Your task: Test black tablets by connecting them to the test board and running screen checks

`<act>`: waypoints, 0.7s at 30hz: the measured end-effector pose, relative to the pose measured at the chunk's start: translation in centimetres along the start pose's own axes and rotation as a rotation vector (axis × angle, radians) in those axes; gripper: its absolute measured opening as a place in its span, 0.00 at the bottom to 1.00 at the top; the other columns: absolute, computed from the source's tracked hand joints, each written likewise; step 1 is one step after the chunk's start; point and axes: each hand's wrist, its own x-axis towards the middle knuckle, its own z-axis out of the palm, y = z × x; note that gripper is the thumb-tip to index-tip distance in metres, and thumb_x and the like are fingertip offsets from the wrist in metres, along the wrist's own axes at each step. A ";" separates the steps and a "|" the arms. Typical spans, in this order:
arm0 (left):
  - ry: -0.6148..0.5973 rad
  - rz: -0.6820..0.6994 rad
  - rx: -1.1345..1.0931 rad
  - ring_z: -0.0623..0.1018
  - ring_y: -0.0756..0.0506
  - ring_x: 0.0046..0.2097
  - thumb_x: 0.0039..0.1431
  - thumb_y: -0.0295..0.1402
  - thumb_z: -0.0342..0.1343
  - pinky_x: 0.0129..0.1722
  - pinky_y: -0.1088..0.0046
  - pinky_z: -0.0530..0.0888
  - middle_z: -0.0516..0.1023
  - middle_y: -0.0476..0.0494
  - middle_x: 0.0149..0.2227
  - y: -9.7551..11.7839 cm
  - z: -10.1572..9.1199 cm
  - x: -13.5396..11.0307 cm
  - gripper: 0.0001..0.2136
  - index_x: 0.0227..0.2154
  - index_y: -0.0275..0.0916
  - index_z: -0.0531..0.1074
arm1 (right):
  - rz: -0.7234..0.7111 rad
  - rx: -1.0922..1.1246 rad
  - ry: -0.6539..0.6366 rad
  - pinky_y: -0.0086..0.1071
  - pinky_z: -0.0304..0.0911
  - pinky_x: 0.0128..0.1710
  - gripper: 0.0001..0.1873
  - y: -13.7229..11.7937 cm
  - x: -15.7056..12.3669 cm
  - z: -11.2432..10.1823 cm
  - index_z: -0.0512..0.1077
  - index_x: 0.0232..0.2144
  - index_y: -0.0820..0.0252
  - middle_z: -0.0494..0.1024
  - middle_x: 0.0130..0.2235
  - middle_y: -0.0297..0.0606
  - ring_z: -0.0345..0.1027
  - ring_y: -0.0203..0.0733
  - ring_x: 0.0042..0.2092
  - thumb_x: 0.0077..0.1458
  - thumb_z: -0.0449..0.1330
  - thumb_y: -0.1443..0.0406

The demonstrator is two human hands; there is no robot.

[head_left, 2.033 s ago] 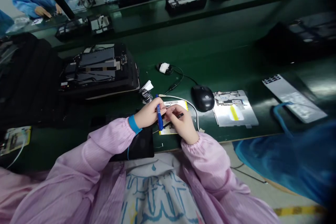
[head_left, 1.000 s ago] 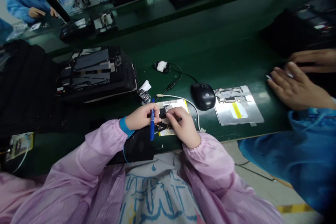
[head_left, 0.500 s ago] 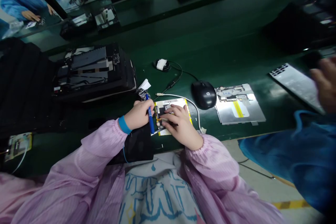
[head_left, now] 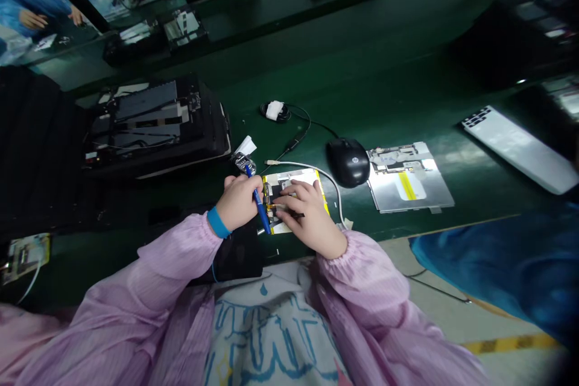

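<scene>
My left hand [head_left: 237,202] is closed around a blue pen [head_left: 261,211], which slants down toward me along the left edge of a small flat device [head_left: 313,177]. This device has yellow tape on its edges and exposed electronic parts. My right hand [head_left: 312,214] rests on it with the fingers spread, covering much of its middle. A thin metal tip [head_left: 261,231] shows beside the pen's lower end; what it belongs to is hidden. Just beyond my left hand lies a small shiny metal-and-black item [head_left: 243,163]. A black pad [head_left: 239,256] lies below my left wrist.
A white cable [head_left: 337,184] curves round the device. To its right are a black mouse [head_left: 348,161] and a silver panel with circuitry [head_left: 425,184]. A stack of black trays [head_left: 158,123] stands at left. A white strip [head_left: 520,148] lies at far right, near a co-worker's blue sleeve [head_left: 488,259].
The pen in my left hand has tilted slightly, its lower end shifting right. My right hand stays on the device. A co-worker's hand at the far right has left the white strip.
</scene>
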 end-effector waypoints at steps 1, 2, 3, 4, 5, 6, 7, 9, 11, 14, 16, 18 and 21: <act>0.006 -0.003 0.012 0.71 0.43 0.35 0.52 0.24 0.51 0.44 0.63 0.60 0.70 0.48 0.27 0.0 0.0 -0.1 0.04 0.25 0.39 0.64 | 0.000 -0.001 0.000 0.62 0.42 0.60 0.09 0.0 0.0 0.0 0.75 0.41 0.52 0.74 0.45 0.40 0.58 0.54 0.57 0.58 0.57 0.63; 0.011 -0.004 0.022 0.71 0.43 0.36 0.52 0.24 0.51 0.44 0.63 0.60 0.70 0.48 0.26 0.1 0.1 -0.1 0.04 0.25 0.39 0.64 | -0.001 -0.001 0.001 0.62 0.42 0.60 0.09 0.0 0.0 0.0 0.75 0.41 0.52 0.74 0.45 0.40 0.58 0.54 0.57 0.59 0.57 0.63; 0.017 -0.005 0.032 0.71 0.43 0.36 0.51 0.24 0.51 0.44 0.64 0.60 0.70 0.48 0.26 0.1 0.2 -0.2 0.05 0.25 0.39 0.64 | -0.002 0.000 0.004 0.62 0.42 0.61 0.09 0.0 0.0 0.0 0.75 0.41 0.52 0.75 0.45 0.40 0.58 0.54 0.58 0.59 0.57 0.63; 0.021 -0.004 0.041 0.71 0.43 0.36 0.51 0.24 0.51 0.43 0.64 0.60 0.70 0.48 0.26 0.1 0.3 -0.3 0.05 0.24 0.39 0.64 | -0.003 0.000 0.007 0.62 0.42 0.61 0.10 0.0 0.0 0.0 0.75 0.41 0.52 0.75 0.45 0.40 0.58 0.54 0.58 0.59 0.57 0.63; 0.026 -0.002 0.050 0.71 0.43 0.35 0.51 0.24 0.50 0.43 0.64 0.60 0.70 0.47 0.26 0.1 0.4 -0.3 0.05 0.24 0.39 0.64 | -0.004 0.001 0.009 0.62 0.42 0.61 0.10 0.0 0.0 0.0 0.75 0.41 0.52 0.75 0.45 0.40 0.58 0.54 0.57 0.59 0.57 0.63; 0.031 0.000 0.060 0.71 0.43 0.35 0.51 0.24 0.50 0.42 0.64 0.60 0.70 0.47 0.26 0.2 0.5 -0.4 0.05 0.24 0.39 0.64 | -0.004 0.001 0.011 0.62 0.42 0.61 0.10 0.0 0.0 0.0 0.75 0.41 0.52 0.75 0.45 0.40 0.58 0.54 0.57 0.59 0.57 0.63; 0.038 0.000 0.070 0.71 0.43 0.35 0.51 0.24 0.50 0.42 0.64 0.60 0.70 0.47 0.26 0.2 0.6 -0.4 0.05 0.24 0.39 0.65 | -0.004 0.001 0.013 0.62 0.42 0.61 0.09 0.0 0.0 0.0 0.75 0.41 0.53 0.75 0.45 0.40 0.58 0.54 0.57 0.58 0.57 0.63; 0.046 -0.003 0.085 0.71 0.43 0.35 0.51 0.24 0.51 0.42 0.64 0.60 0.71 0.47 0.26 0.2 0.7 -0.6 0.05 0.24 0.39 0.65 | -0.004 0.000 0.015 0.62 0.42 0.60 0.09 0.0 0.0 0.0 0.75 0.41 0.52 0.75 0.45 0.40 0.58 0.54 0.57 0.59 0.57 0.63; 0.050 -0.009 0.097 0.71 0.43 0.35 0.51 0.23 0.51 0.42 0.64 0.60 0.71 0.47 0.26 0.3 0.8 -0.7 0.05 0.25 0.39 0.65 | -0.007 -0.005 0.016 0.62 0.42 0.60 0.09 0.0 0.0 0.0 0.75 0.41 0.52 0.75 0.45 0.40 0.58 0.54 0.57 0.59 0.57 0.63; 0.054 -0.013 0.122 0.72 0.43 0.35 0.52 0.24 0.50 0.42 0.63 0.60 0.71 0.46 0.26 0.5 0.8 -0.8 0.05 0.25 0.39 0.65 | -0.008 -0.013 0.018 0.62 0.42 0.60 0.09 0.0 0.0 0.0 0.75 0.41 0.53 0.75 0.45 0.40 0.58 0.54 0.57 0.59 0.57 0.63; 0.055 -0.019 0.136 0.72 0.42 0.36 0.52 0.23 0.50 0.42 0.62 0.60 0.72 0.46 0.26 0.6 0.8 -0.9 0.05 0.25 0.39 0.65 | -0.009 -0.015 0.021 0.62 0.42 0.61 0.09 0.0 -0.1 0.0 0.75 0.41 0.53 0.75 0.45 0.40 0.59 0.54 0.57 0.59 0.57 0.63; 0.048 -0.022 0.137 0.72 0.42 0.36 0.52 0.23 0.50 0.42 0.62 0.60 0.72 0.45 0.26 0.8 0.8 -0.9 0.05 0.25 0.39 0.66 | -0.010 -0.018 0.022 0.62 0.42 0.61 0.09 0.0 -0.1 0.0 0.75 0.41 0.52 0.75 0.45 0.40 0.59 0.54 0.57 0.59 0.57 0.63; 0.049 -0.015 0.134 0.72 0.42 0.36 0.52 0.23 0.50 0.41 0.62 0.60 0.72 0.45 0.26 0.8 0.8 -0.9 0.05 0.25 0.39 0.66 | -0.010 -0.019 0.020 0.62 0.42 0.61 0.09 0.0 0.0 0.1 0.75 0.41 0.52 0.75 0.45 0.39 0.59 0.54 0.57 0.59 0.57 0.63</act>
